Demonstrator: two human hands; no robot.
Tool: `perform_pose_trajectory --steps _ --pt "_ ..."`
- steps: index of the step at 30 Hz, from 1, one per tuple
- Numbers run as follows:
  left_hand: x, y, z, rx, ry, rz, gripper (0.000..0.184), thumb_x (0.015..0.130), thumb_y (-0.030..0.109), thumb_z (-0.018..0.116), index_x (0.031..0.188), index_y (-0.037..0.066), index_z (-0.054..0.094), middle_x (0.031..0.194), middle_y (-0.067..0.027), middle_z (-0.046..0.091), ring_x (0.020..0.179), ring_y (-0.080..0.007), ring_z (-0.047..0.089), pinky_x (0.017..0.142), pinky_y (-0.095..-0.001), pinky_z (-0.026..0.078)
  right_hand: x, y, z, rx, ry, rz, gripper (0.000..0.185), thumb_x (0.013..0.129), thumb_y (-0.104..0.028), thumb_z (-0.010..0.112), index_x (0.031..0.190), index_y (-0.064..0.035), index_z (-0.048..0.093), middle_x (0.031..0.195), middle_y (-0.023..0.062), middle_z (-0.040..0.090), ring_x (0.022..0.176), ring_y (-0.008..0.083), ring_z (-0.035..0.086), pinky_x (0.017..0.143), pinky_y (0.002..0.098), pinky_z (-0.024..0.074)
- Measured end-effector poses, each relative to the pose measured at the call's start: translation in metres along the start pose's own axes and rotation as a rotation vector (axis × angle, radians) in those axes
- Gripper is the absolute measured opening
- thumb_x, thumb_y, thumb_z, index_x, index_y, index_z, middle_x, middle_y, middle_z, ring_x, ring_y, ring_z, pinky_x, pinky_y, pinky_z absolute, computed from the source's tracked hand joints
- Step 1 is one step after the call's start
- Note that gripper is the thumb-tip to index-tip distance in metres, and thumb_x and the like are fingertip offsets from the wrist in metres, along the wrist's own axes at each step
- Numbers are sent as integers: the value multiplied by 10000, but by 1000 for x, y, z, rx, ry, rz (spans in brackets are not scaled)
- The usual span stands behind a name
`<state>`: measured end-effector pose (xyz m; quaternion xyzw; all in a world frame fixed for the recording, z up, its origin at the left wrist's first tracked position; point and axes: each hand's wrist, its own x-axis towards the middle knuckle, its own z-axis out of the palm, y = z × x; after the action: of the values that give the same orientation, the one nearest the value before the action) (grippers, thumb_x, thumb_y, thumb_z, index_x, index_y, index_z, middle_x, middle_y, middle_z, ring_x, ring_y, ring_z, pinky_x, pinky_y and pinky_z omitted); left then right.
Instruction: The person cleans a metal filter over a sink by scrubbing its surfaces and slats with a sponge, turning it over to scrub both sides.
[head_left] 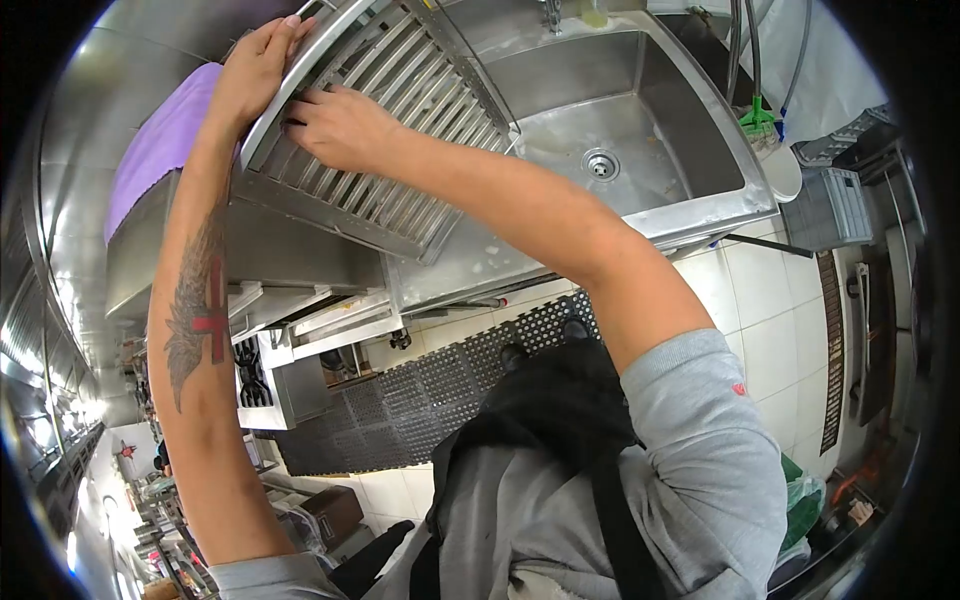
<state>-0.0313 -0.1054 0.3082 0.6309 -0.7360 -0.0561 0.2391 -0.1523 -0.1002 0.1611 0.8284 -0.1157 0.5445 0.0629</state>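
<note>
A slatted metal hood filter (400,110) with a thin wire handle stands tilted at the left end of the steel sink, its lower edge on the sink's ledge. My left hand (258,72) is closed round the filter's upper left rim, thumb and fingertips at the edge. Across the inner side of that rim, my right hand (345,128) lies against the slats with its fingers curled in. Something dark shows beneath those fingertips; whether it is a held item or shadow is unclear.
The sink basin (640,130), wet and with a drain, opens to the right. A purple cloth (165,150) hangs over a steel surface at left. Hoses and a green brush (760,118) are at upper right. A black perforated mat (400,405) covers the tiled floor, by a grey crate (830,208).
</note>
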Motion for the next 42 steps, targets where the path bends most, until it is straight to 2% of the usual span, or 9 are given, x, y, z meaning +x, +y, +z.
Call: perform_pose_trajectory --steps 4,6,16,18,22,23,28,30,42 --pt "-8 9 0 -42 -51 -28 532 1100 409 426 1285 -40 640 1180 -82 703 1047 -127 604 966 -278 448 12 50 -28 -194 -474 258 182 840 -210 595 824 -146 765 825 76 733 870 265 707 820 490 503" --pt "-8 17 -1 -36 -74 -43 538 1111 393 424 1331 -67 596 1344 -93 672 1192 -119 600 1060 -267 422 -2 102 -26 -407 -153 385 236 876 -231 565 779 -139 759 850 90 746 924 287 687 721 507 498" --pt "-7 18 6 19 -35 8 530 1102 398 430 1298 -50 632 1268 -88 710 1064 -123 606 990 -280 442 -8 119 -14 -479 -50 351 226 868 -242 566 818 -133 758 881 63 750 1025 327 619 789 516 447" --pt "-7 14 9 72 64 45 543 1078 452 420 1220 6 694 1022 -128 736 912 -204 645 888 -342 484 -12 118 -22 -469 -37 311 222 875 -224 557 844 -113 747 881 72 745 1028 338 616 758 511 452" --pt "-5 11 8 32 40 68 539 1078 456 415 1244 25 692 1021 -140 733 926 -214 651 906 -343 477 -9 87 -31 -411 -285 307 235 886 -222 546 866 -99 745 897 74 744 1022 335 618 736 514 453" --pt "-4 9 6 50 24 43 540 1080 453 413 1243 20 691 1001 -127 727 924 -208 640 905 -333 474 -17 94 -6 -379 -9 220 261 891 -244 539 833 -110 755 898 61 745 1001 318 619 733 516 451" --pt "-8 19 10 42 41 42 523 1083 440 423 1242 17 685 953 -104 705 879 -192 614 869 -320 471 -13 117 -29 -421 -255 462 257 886 -253 537 840 -145 765 905 44 747 1028 300 625 774 507 466" --pt "-5 20 9 -2 75 58 514 1083 435 426 1243 20 684 926 -95 692 862 -189 605 856 -318 471 -15 110 -16 -267 -33 211 247 879 -256 542 843 -154 764 890 37 750 1018 282 626 778 506 466" --pt "-5 19 8 15 10 -1 513 1088 435 424 1177 0 683 846 -64 618 815 -162 556 815 -314 459 -7 92 -30 -248 -201 241 232 836 -271 579 817 -159 781 846 70 763 949 318 670 674 487 534"
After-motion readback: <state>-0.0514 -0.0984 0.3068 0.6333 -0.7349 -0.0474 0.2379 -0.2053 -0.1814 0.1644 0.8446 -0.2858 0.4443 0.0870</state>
